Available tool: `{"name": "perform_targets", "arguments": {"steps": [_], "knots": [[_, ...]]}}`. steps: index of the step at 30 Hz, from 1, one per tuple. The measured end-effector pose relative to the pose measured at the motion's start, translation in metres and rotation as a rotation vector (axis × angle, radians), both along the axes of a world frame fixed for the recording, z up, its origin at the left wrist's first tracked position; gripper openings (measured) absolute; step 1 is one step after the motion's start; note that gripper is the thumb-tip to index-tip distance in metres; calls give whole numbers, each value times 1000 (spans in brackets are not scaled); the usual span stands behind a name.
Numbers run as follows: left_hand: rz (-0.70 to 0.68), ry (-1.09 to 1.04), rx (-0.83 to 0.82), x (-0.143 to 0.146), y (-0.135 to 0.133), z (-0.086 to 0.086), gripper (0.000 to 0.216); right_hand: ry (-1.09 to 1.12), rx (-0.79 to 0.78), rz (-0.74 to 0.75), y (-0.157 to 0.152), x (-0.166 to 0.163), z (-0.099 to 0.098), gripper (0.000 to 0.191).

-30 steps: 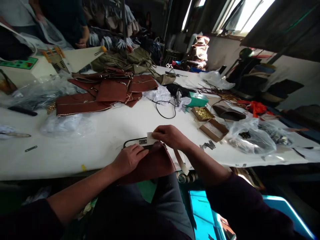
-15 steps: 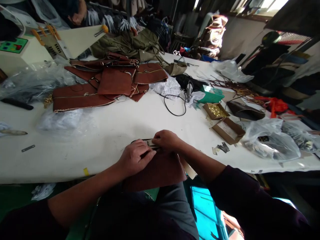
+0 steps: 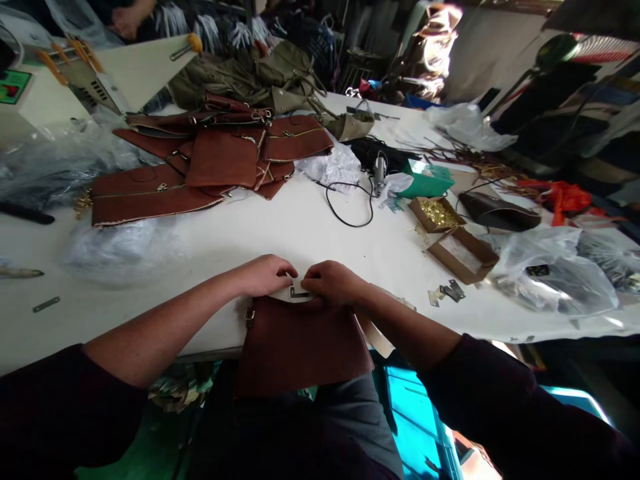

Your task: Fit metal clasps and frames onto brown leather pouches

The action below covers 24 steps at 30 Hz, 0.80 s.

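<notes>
A dark reddish-brown leather piece (image 3: 300, 347) hangs over the table's front edge and onto my lap, with a small metal buckle (image 3: 249, 317) at its left side. My right hand (image 3: 333, 281) grips its upper edge, fingers curled and thumb pressed down. Just left of those fingertips, a small flat metal plate (image 3: 295, 293) shows against a pale surface behind the leather edge. Close by, my left hand (image 3: 265, 275) has its fingers bent toward the thumb at the far side of that edge; whatever sits between the fingertips is hidden.
Brown leather bag parts (image 3: 225, 160) lie at the back left, beside plastic bags (image 3: 125, 247). To the right are a carton of gold-coloured bits (image 3: 437, 215), another cardboard box (image 3: 464, 255), loose metal plates (image 3: 453, 291) and a clear bag (image 3: 555, 273). A black cord (image 3: 345, 223) loops mid-table.
My left hand has moved up and off the leather's front face to its far side, uncovering the buckle and metal plate. My right hand keeps its grip. The view has shifted slightly.
</notes>
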<state>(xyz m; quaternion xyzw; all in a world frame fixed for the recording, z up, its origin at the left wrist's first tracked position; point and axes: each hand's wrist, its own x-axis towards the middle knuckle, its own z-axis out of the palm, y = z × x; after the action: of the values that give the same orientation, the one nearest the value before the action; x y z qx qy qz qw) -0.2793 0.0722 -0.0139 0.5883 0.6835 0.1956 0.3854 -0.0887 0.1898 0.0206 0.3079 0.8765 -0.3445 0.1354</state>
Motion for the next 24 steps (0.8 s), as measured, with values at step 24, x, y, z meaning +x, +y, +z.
{"name": "perform_targets", "arguments": {"steps": [24], "knots": [[-20,37,-151,21,1,2,57,-172,192,29,-21,-2,5,30]]}}
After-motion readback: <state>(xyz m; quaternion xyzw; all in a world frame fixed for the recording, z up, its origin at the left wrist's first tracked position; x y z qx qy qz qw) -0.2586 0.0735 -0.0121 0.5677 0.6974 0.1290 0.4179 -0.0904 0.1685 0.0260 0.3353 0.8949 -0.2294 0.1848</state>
